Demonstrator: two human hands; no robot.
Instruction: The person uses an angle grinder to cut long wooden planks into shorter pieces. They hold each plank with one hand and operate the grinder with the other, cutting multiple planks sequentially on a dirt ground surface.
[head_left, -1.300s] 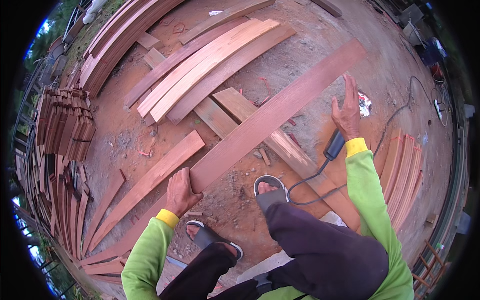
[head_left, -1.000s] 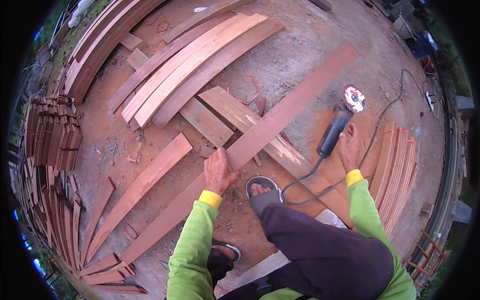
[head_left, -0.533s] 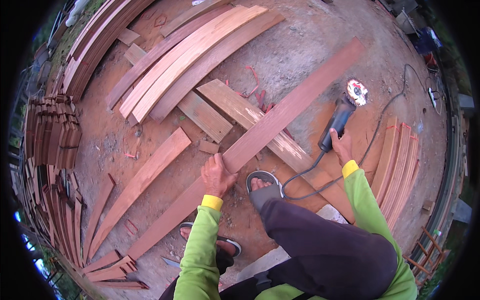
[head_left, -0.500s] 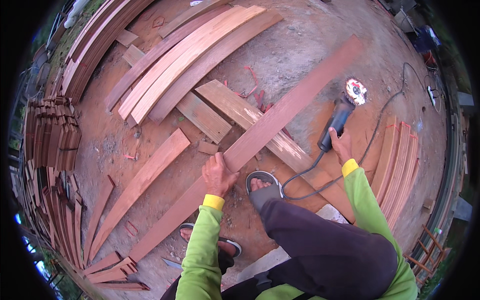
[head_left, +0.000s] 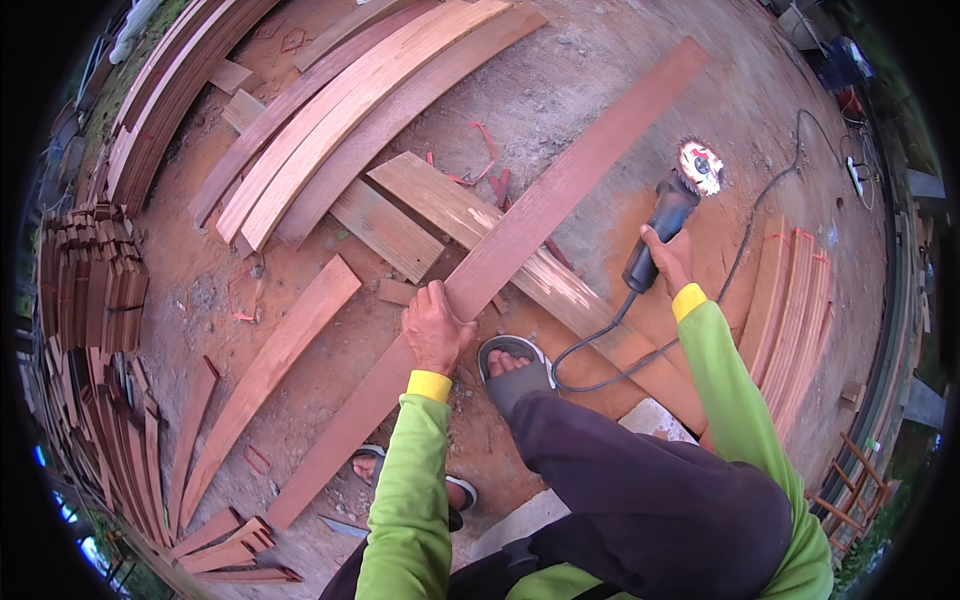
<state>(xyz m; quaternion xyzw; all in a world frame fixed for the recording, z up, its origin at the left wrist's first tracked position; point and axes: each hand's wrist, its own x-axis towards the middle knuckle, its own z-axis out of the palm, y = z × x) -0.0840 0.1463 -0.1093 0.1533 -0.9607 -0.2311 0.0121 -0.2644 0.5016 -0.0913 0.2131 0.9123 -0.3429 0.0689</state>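
Note:
My left hand (head_left: 437, 325) is closed over a long reddish-brown plank (head_left: 600, 140) that lies diagonally across lighter weathered boards (head_left: 420, 200). At the right, my right hand (head_left: 668, 255) is wrapped round the body of a black angle grinder (head_left: 675, 208). A toothed circular blade (head_left: 700, 165) with red and white markings is on the grinder's head, to the right of the plank. Its cable loops down past my sandaled foot (head_left: 510, 365) and runs back to the right.
Several loose planks (head_left: 360, 110) lie at the upper left, with tall plank stacks (head_left: 90, 280) along the left edge. Banded boards (head_left: 785, 320) lie at the right, near a power strip (head_left: 853, 175). A concrete slab (head_left: 655, 420) is under my raised knee.
My right hand has left the plank's far part and taken hold of the grinder. My left hand has shifted rightward and up along the plank. The grinder has risen slightly.

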